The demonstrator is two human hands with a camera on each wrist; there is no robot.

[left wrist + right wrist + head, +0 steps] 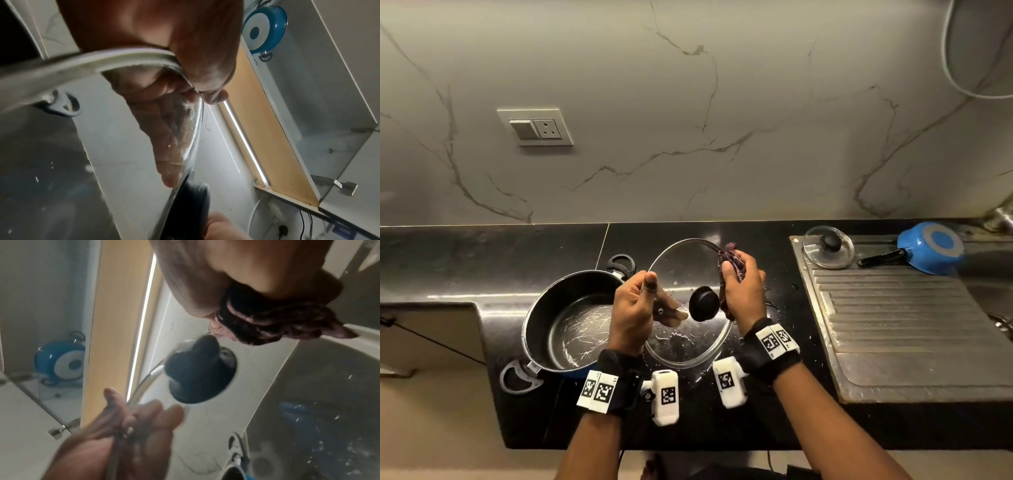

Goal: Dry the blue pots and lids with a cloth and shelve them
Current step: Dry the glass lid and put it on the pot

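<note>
I hold a large glass lid point(681, 346) with a black knob point(703, 303) tilted above the black counter. My left hand point(650, 291) pinches its left rim, thumb over the edge and fingers behind the glass; the left wrist view shows the left hand point(185, 91) on the metal rim point(127, 56). My right hand point(739, 284) grips a dark maroon cloth point(732, 257) against the lid's upper right rim. In the right wrist view the cloth point(277, 321) bunches under the right hand point(205, 288), just above the knob point(201, 369). A large blue pot point(571, 322) stands open-side up at left.
A small glass lid point(828, 247) and an upturned blue saucepan point(928, 248) lie at the back of the steel drainboard point(893, 325). Another blue pot point(264, 30) sits upside down in the overhead cabinet. Water drops lie on the counter point(448, 260) under the lid.
</note>
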